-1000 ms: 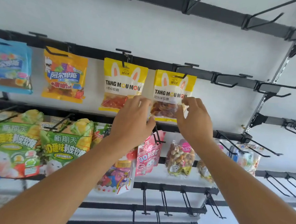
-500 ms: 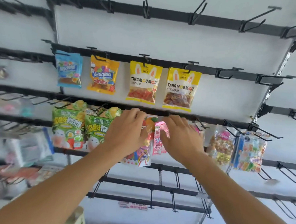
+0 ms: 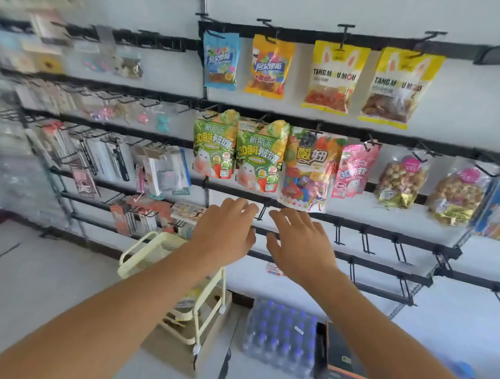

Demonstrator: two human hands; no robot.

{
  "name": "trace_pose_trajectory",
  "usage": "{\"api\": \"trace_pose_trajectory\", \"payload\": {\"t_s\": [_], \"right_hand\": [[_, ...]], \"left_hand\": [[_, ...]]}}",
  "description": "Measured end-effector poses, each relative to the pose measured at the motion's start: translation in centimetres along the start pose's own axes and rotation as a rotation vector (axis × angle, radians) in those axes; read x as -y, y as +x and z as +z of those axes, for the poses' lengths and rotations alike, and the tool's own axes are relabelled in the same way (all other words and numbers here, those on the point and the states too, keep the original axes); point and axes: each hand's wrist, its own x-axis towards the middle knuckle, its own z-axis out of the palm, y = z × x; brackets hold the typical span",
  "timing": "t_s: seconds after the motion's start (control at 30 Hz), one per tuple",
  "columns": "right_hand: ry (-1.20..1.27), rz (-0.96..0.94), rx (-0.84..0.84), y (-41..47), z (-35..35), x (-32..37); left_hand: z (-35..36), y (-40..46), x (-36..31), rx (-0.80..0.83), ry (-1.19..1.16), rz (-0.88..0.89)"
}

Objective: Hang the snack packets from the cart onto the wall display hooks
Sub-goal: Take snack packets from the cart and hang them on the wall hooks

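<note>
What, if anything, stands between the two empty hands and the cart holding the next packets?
Nothing visible does. The left hand and right hand hover open above the cream cart; only the left forearm overlaps it in view.

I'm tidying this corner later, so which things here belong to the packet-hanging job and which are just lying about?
Part of the job:
- cream cart
- yellow Tang Mou Mou packets
- green packets
- empty hooks
- left hand and right hand, both holding nothing

Just lying about:
- shrink-wrapped water bottles
- black box
- blurred goods on the left rack
</note>
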Motion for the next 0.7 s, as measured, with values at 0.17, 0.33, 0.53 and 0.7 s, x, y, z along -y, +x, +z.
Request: {"api": "trace_pose_trajectory", "payload": {"t_s": [0.17,0.33,0.53,0.7], "right_hand": [[0.007,-0.028,0.1,-3.2,3.8,7.3],[0.051,-0.039,0.232,-5.4,7.7,16.7],[0.04,-0.077,0.294,-6.6,11.7,28.9],[0.067,-0.115,0.313,-6.8,14.4,35.7]], "left_hand": [[2.8,-7.7,5.4,0.078,-0.068,-0.092],[4.7,-16.8,12.4,0.134,-0.082,-0.149],[6.8,-26.3,20.6,0.142,-0.096,-0.144],[8.6,-31.4,24.7,0.245,-0.089,-0.174]]}}
